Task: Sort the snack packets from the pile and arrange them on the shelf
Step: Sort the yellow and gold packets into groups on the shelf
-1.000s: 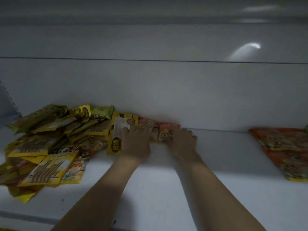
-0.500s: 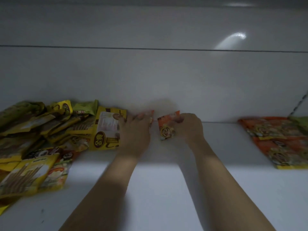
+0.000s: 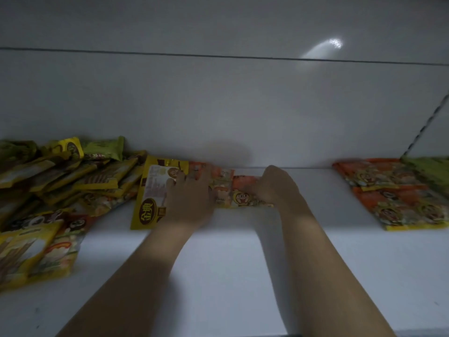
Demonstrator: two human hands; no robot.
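Snack packets [image 3: 63, 181] seem glossy plastic film; shelf [image 3: 230, 276] smooth, faintly sheened white.

White shelf [image 3: 230, 276] seen from above, dim light, glare spot [image 3: 323, 47] on the back panel [image 3: 218, 105]. Mixed pile of snack packets [image 3: 60, 178] is heaped at the left, mostly yellow and green. Left hand [image 3: 192, 198] is laid flat, fingers spread, across a yellow packet [image 3: 150, 207] and an orange one beside it. Right hand [image 3: 277, 188] is curled on the right end of an orange packet [image 3: 243, 195] lying by the back panel. Orange packets [image 3: 398, 195] are stacked flat at the right, well apart, with a green packet [image 3: 430, 171] overlapping their far corner.
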